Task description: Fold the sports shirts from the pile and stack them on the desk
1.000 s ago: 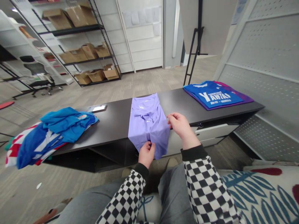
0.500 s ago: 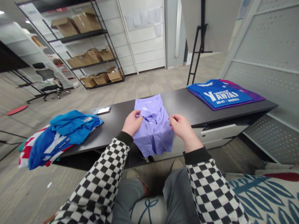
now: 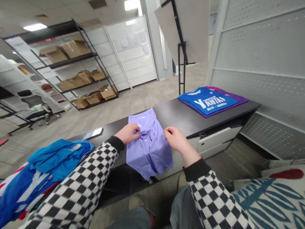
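A lavender shirt [image 3: 152,152] lies across the dark tabletop, its lower part hanging over the front edge and its middle creased. At its left side my left hand [image 3: 130,133] pinches the fabric, fingers curled together. My right hand [image 3: 175,138] is at the shirt's right edge, thumb and fingertips pressed together on the cloth. Folded shirts, with a blue printed one [image 3: 209,100] on top, are stacked on the right part of the table.
Crumpled blue and red-white shirts [image 3: 59,157] lie at the left, beside a phone [image 3: 93,133]. The dark table [image 3: 166,111] has white drawers [image 3: 214,143] below. Behind stand a shelf with cardboard boxes [image 3: 76,81] and an easel; a perforated panel [image 3: 262,63] is at the right.
The camera view has turned and shifted, so the table now appears tilted and the room's ceiling shows. Both hands keep nearly the same places at the lavender shirt's sides.
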The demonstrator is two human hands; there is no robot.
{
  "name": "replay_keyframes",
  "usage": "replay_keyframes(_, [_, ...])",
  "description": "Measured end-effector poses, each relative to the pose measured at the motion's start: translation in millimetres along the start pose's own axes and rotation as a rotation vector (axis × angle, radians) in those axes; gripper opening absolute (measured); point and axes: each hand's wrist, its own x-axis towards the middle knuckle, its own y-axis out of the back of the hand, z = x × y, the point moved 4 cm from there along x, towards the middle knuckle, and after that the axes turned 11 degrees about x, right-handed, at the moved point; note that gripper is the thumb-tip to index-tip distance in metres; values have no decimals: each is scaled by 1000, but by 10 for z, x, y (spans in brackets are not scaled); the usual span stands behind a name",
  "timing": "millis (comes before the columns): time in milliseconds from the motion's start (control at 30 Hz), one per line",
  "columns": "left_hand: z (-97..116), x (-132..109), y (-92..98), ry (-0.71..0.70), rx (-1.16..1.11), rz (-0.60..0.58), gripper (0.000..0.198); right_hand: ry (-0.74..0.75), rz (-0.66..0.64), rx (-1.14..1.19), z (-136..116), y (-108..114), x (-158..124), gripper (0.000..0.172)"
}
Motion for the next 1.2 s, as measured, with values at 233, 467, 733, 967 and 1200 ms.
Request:
replay_keyframes(233, [92,-374,107,-23,-36,5,24,22,24,-96,-23,-23,5,21])
replay_keyframes(467, [-139,-282,-31,273,-98,167,48,45,13,-197,-140,-96,187,21])
replay_keyframes(733, [-568,-48,-500,574,-62,242,33,199,-57,-623,-327,-360,1603,27])
replay_keyframes(967, [-697,-74,-682,606,-134,293,32,-5,-23,-788,-64,-704,2637,58])
replay_keyframes(1200, [-743,-22,-652,687,-181,226,33,101,-69,-930,109,-702,2904,36])
